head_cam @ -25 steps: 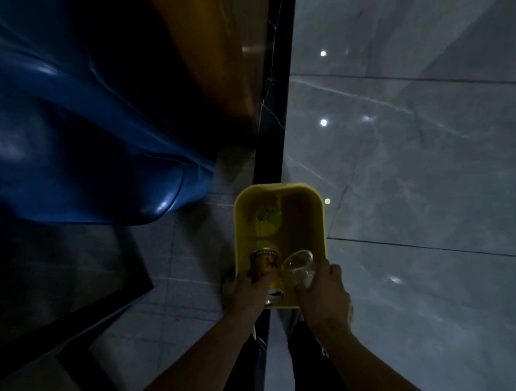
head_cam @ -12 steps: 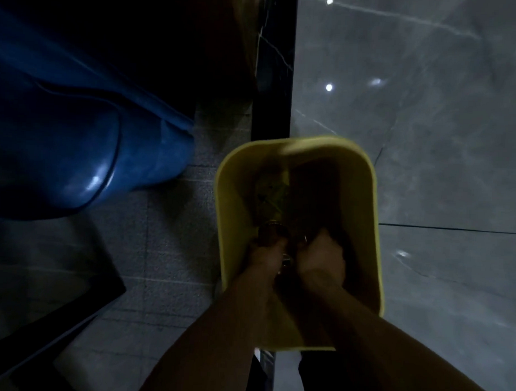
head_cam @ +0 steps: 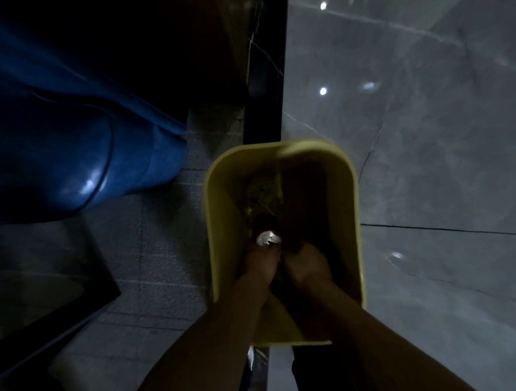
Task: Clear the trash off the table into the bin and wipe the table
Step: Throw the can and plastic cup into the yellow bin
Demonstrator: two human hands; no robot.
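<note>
A yellow bin (head_cam: pixel 217 223) stands on the floor below me, and both my forearms reach down into it. My left hand (head_cam: pixel 261 261) is low inside the bin with a drink can (head_cam: pixel 267 236) at its fingertips; the can's shiny top faces up. My right hand (head_cam: pixel 305 265) is beside it, curled in the bin's dark right half. The clear plastic cup that it held earlier is hidden in the shadow. Yellow-green trash (head_cam: pixel 264 192) lies at the bin's bottom beyond the can.
A big blue plastic form (head_cam: pixel 76 159) fills the left side. A black vertical strip (head_cam: pixel 265 78) runs down to the bin. Glossy grey tiles (head_cam: pixel 428 142) cover the right; a dark angled edge (head_cam: pixel 56 320) crosses the lower left.
Both hands went from the bin's near rim down deep into it with the can and the cup. The view dropped closer to the bin, and the cup is lost in shadow.
</note>
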